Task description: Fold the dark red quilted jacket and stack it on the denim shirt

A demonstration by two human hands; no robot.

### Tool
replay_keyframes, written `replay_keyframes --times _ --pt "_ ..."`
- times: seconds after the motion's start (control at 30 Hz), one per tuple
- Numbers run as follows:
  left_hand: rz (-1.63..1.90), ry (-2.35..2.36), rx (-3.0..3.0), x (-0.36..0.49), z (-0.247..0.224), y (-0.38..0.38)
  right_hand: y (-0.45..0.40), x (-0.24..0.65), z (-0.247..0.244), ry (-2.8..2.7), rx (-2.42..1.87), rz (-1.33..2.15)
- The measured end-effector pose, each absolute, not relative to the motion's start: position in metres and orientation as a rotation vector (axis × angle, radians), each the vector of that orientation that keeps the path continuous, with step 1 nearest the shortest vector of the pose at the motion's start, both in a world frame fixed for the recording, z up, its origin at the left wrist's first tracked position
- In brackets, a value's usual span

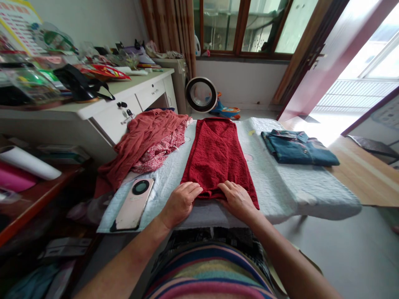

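Note:
A dark red garment (215, 153) lies partly folded in front of me, its sides turned inward and its near edge close to the table's front. My left hand (183, 199) grips that near edge on the left, fingers curled over the cloth. On the right, my right hand (237, 200) pinches the same edge, its thumb hidden beneath the fabric. Under the garment spreads a pale, quilted cloth (274, 187). A folded dark blue garment (299, 147) with a collar rests to the right. Rumpled red and patterned clothes (152, 137) are heaped to the left.
A pink phone (134, 205) lies face down at the front left corner. Beyond the clothes heap stands a white desk (109, 116) crowded with items. A wooden surface (364, 174) adjoins on the right. Past the far edge are a round fan-like object (201, 94) and a blue toy (225, 110).

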State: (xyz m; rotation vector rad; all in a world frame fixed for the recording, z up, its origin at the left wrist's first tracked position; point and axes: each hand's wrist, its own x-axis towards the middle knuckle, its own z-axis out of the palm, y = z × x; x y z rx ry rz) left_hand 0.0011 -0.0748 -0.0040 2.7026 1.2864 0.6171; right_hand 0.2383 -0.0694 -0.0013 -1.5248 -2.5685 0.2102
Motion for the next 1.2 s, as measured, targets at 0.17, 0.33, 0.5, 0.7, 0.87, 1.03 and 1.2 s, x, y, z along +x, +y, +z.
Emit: replay_keyframes --times 0.17,0.33,0.5,0.7,0.87,1.03,1.2 --pt "0.571 1.255 2.761 0.007 0.0 -0.073 -0.069 0.237 -0.001 -2.593 -1.534 0.178" --pt "0.396 1.229 2.834 0.031 -0.003 -0.074 -0.071 0.233 0.003 -2.611 -1.552 0.194" --pt "0.267 1.23 2.847 0.04 -0.006 -0.069 -0.085 0.244 0.005 -2.58 -1.509 0.205" --pt "0.186 1.123 2.913 0.037 0.001 -0.064 -0.098 0.28 0.0 -2.488 -1.579 0.113" --pt "0.168 1.109 2.935 0.044 0.004 -0.062 -0.091 0.291 -0.001 -2.46 -1.6 0.212" --pt "0.122 1.043 2.856 0.048 0.023 -0.052 -0.075 0.293 0.019 -2.445 -1.562 0.374" --pt "0.114 0.984 2.74 0.045 0.06 -0.028 -0.054 0.303 0.045 -2.369 -1.459 0.547"
